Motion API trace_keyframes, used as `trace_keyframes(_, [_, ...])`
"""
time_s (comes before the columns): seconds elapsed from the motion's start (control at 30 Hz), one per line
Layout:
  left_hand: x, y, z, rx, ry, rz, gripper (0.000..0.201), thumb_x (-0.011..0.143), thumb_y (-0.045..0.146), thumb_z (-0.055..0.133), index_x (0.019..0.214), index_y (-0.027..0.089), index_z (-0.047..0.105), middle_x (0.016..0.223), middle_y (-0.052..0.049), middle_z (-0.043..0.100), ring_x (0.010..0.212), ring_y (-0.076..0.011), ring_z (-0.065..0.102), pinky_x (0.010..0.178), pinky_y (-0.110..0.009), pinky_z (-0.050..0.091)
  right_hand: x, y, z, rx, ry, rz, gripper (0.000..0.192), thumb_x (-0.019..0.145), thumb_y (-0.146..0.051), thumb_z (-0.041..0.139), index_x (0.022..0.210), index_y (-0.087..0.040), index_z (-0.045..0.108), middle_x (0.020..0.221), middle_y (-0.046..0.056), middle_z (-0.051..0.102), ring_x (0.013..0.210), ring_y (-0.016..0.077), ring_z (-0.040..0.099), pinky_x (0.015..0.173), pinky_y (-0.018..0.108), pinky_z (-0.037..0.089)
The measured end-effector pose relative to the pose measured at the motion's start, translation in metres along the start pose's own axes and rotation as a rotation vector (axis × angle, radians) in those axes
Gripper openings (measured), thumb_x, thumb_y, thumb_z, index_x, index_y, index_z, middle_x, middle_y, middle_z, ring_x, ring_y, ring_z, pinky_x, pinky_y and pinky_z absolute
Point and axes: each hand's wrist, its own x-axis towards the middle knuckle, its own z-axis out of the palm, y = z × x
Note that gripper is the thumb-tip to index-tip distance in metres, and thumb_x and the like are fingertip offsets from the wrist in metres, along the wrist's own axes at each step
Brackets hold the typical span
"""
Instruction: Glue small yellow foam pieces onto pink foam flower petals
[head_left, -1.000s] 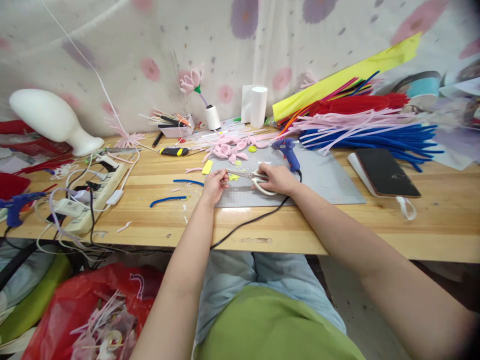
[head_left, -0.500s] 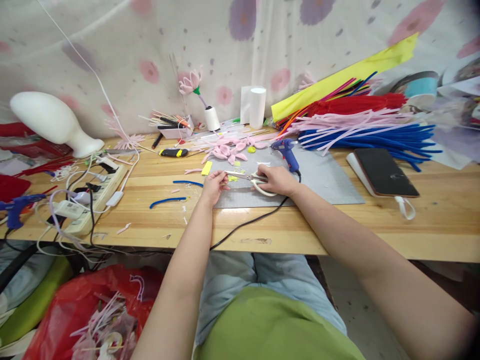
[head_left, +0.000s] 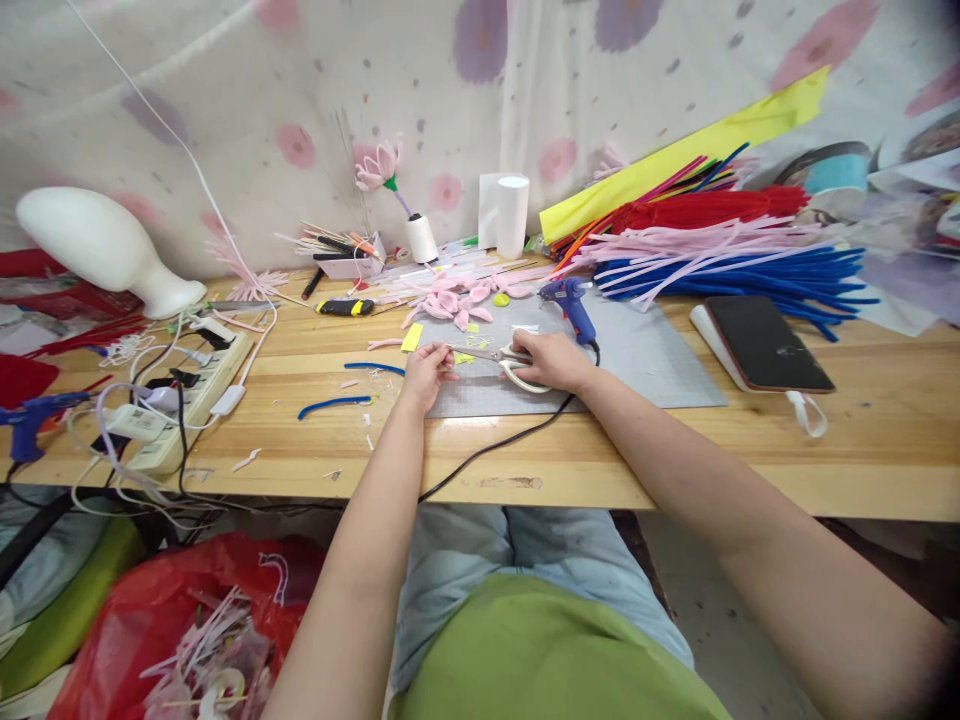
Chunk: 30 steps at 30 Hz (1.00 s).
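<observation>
A: First entry, and where was it?
B: Scissors (head_left: 501, 355), one pair, white handles: held over the front left part of the grey mat (head_left: 652, 365), blades pointing left.
A: The hands?
B: Right hand (head_left: 551, 360): wrapped around the handles. Left hand (head_left: 427, 378): fingertips pinched together at the blade tips; whether a scrap sat between them, I could not tell. The two hands were apart, the blades spanning the gap.
A: Elsewhere on the mat?
B: Glue gun (head_left: 574, 308), blue, one: just behind the right hand. Its cord (head_left: 487, 450), black, ran to the front edge of the table (head_left: 675, 460). Petals (head_left: 454, 297), pink, a cluster: by the mat's back left corner.
A: Left of the mat?
B: Blue stem (head_left: 334, 402), bent, nearer the table's front edge than the knife (head_left: 345, 307), black and yellow. Power strip (head_left: 199, 395), white, cables plugged in: well apart, one end near that same front edge.
A: Right and rear?
B: Phone (head_left: 772, 345), dark screen: beyond the mat's right edge. Bundles, blue (head_left: 735, 275), pink and red: heaped along the table's back edge. Flower (head_left: 379, 165), pink, one: tilted, its stem in a white spool (head_left: 421, 238), same edge.
</observation>
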Motion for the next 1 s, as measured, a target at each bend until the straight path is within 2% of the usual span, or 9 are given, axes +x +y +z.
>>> trace_keyframes(1.0, [-0.0003,0.0006,0.0003,0.011,-0.016,-0.013,0.015,0.067,0.020,0.067,0.062,0.013,0.054,0.052,0.005,0.049,0.043,-0.0038,0.044,0.040,-0.016,0.044,0.0015,-0.0005,0.0021,-0.048,0.000,0.001,0.040,0.077,-0.055,0.052,0.093,-0.018,0.054,0.083,0.007,0.067,0.071,0.0198,0.058,0.056,0.027,0.024])
